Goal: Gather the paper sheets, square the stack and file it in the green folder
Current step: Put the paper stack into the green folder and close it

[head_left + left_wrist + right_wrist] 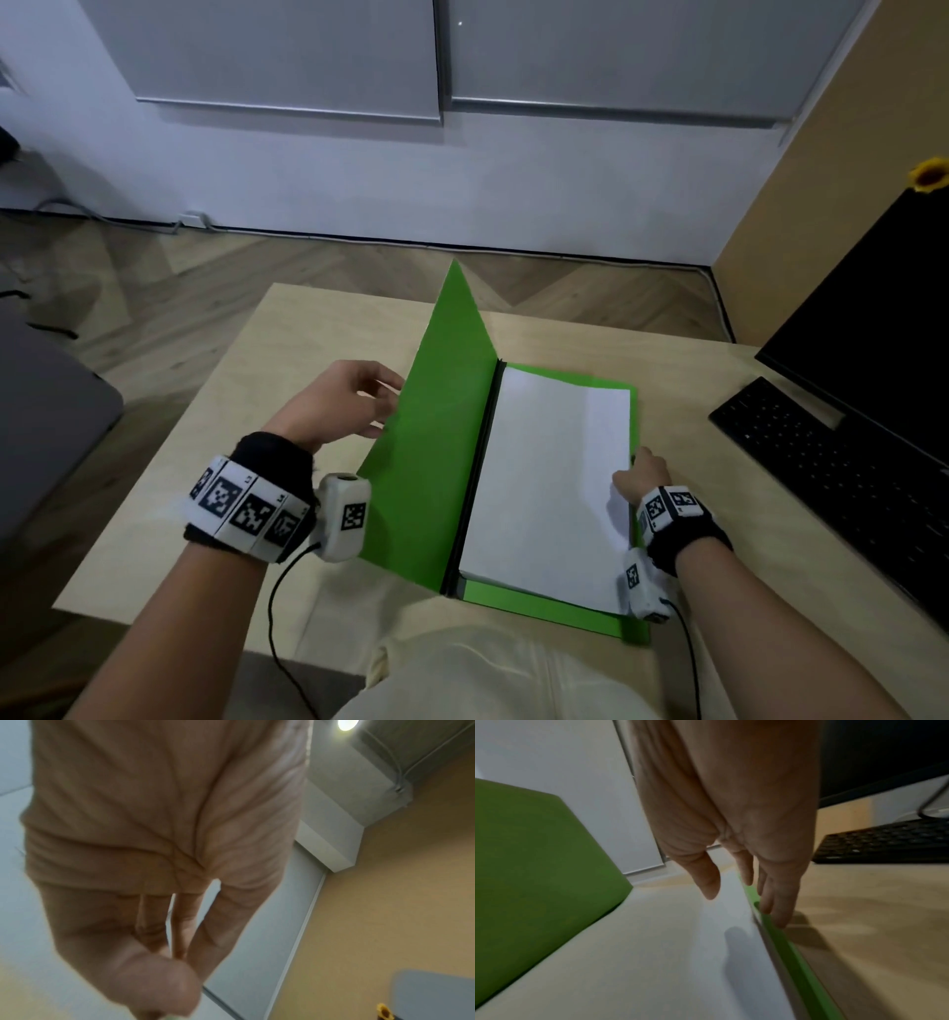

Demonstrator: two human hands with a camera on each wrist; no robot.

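1. The right hand lay released, its straight fingers touching the right edge of the paper stack.
2. The stack (neatly squared) sat inside the open green folder on the bench.
3. The left hand, fingers loose, propped the folder's raised cover.

Wooden table, green folder, black keyboard

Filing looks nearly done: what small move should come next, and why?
Probably close the green folder: swing its raised cover down over the paper stack with the left hand, which touches the cover's outer edge. The stack already lies neat on the folder's right half. The right hand, straight-fingered at the stack's right edge, should slip out as it closes.
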